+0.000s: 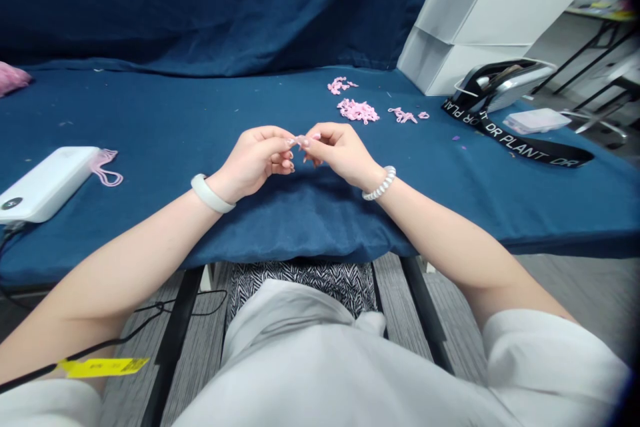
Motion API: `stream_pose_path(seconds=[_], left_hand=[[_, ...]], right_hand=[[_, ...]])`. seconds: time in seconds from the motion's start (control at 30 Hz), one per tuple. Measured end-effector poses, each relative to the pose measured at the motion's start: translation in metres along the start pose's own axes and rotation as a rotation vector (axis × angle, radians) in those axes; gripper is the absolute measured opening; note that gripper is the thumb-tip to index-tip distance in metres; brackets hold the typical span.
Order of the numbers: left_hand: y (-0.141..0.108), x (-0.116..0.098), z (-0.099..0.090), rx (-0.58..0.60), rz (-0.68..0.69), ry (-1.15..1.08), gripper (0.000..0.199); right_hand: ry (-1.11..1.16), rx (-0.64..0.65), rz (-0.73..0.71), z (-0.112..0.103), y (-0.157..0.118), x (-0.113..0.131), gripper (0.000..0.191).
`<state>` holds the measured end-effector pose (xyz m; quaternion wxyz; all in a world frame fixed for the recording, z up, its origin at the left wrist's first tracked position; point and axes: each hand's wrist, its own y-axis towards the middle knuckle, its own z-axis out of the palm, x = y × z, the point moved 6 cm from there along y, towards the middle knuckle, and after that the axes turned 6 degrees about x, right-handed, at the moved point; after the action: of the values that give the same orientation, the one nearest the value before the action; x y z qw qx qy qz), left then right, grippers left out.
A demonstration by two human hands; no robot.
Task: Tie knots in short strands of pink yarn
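Blue tablecloth (150,107), left hand (255,160), right hand (343,153) fingertip-to-fingertip

My work surface (200,107) is covered in blue cloth. Items resting directly on it: small heaps of pink loops (357,111) at centre rear, a white power bank (45,183) at left, and a black printed strap (530,150) at right.
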<state>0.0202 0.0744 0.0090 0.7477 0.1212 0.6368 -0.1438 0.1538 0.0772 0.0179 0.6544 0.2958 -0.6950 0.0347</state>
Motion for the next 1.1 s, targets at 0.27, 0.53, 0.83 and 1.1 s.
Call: stream_pose_path(seconds=[0.27, 0.53, 0.83, 1.1], left_hand=[[0.0005, -0.0012, -0.0039, -0.005, -0.017, -0.004, 0.011], [0.0023, -0.0014, -0.0039, 0.022, 0.014, 0.014, 0.014], [-0.0011, -0.0038, -0.0024, 0.0, 0.05, 0.107, 0.022], [-0.0018, -0.0057, -0.0018, -0.038, 0.108, 0.128, 0.021]], right_hand=[[0.116, 0.01, 0.074, -0.0032, 0.0027, -0.0061, 0.051], [0.069, 0.001, 0.062, -0.0024, 0.0013, -0.0065, 0.047], [0.05, 0.022, 0.053, -0.0026, 0.0018, -0.0056, 0.05], [0.021, 0.034, 0.073, 0.0001, 0.0019, -0.0058, 0.058]])
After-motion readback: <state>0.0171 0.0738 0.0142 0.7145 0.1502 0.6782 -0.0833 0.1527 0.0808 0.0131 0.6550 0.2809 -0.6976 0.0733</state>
